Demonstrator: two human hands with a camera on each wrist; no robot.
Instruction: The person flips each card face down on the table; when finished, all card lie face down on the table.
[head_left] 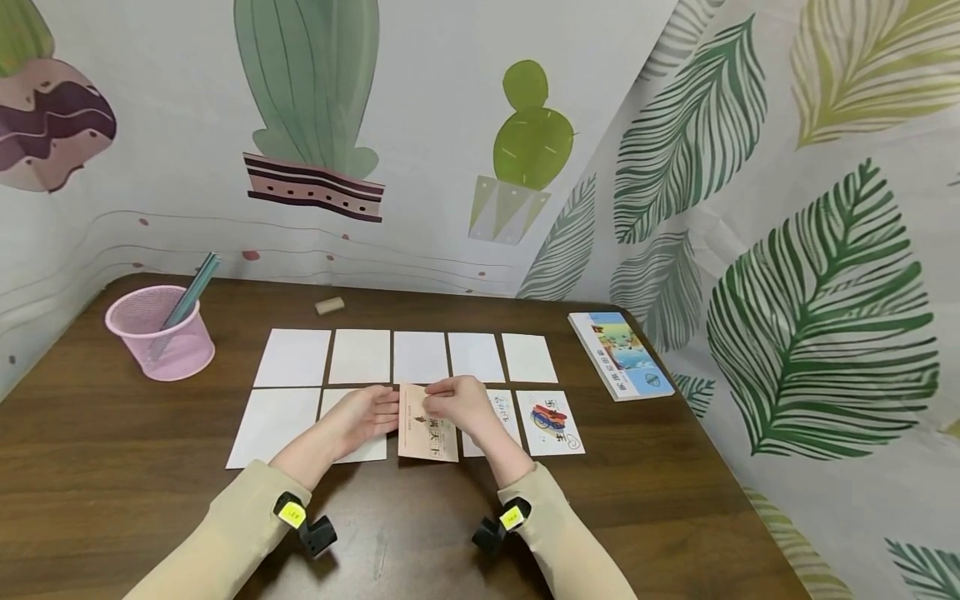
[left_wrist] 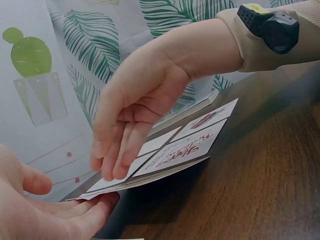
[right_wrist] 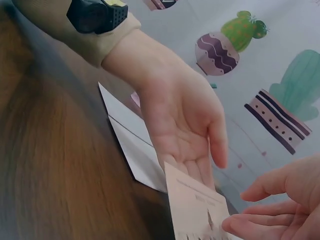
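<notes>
- Your left hand lies palm up at the left edge of the tan printed card; its fingers are extended beneath that edge, thumb held apart.
- Your right hand is over the card's far right part, fingers loosely bent and thumb apart from them; you cannot tell from these views whether the fingertips press it.
- That card is tilted above the wooden table, at the third place from the left in the near row.
- To its right in that row, you have the "Happy" lettered card, partly hidden by your right hand in the head view, then the colourful printed card at the row's end.
- To its left are two blank white cards; five more blank cards form the row nearer the table's far edge.
- By the far left corner stands a pink mesh pen holder with pencils.
- A small beige block lies near the far edge; a thick booklet, by the far right corner.
</notes>
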